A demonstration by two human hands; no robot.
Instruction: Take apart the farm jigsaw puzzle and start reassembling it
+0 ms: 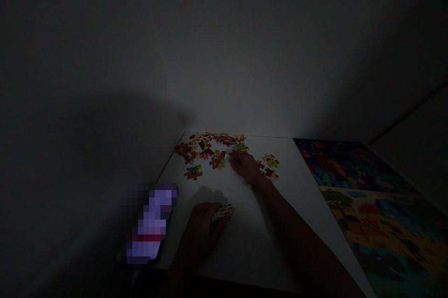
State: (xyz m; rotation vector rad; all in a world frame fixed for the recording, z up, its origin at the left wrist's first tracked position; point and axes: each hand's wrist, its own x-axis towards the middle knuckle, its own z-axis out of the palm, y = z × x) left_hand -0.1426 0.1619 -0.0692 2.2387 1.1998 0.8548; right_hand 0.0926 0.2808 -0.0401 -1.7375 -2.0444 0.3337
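Note:
Near the front of the white table (252, 237), my left hand (205, 218) is closed around a few joined or stacked jigsaw puzzle pieces (224, 212), light with reddish-brown marks. My right hand (245, 165) reaches farther forward, its fingers drawn together at the edge of the scattered puzzle pieces (206, 153). A small pale patch shows at its fingertips, too dim to name. Two joined-looking pieces (193, 172) lie apart on the left. Another small group of pieces (270, 163) lies just right of my right hand, partly hidden by it.
A lit phone (150, 225), blurred into blocks, lies along the left edge. Colourful picture sheets with animals and trees (371, 223) cover the right side. A pale wall (238, 78) rises directly behind the table. The whole scene is dim.

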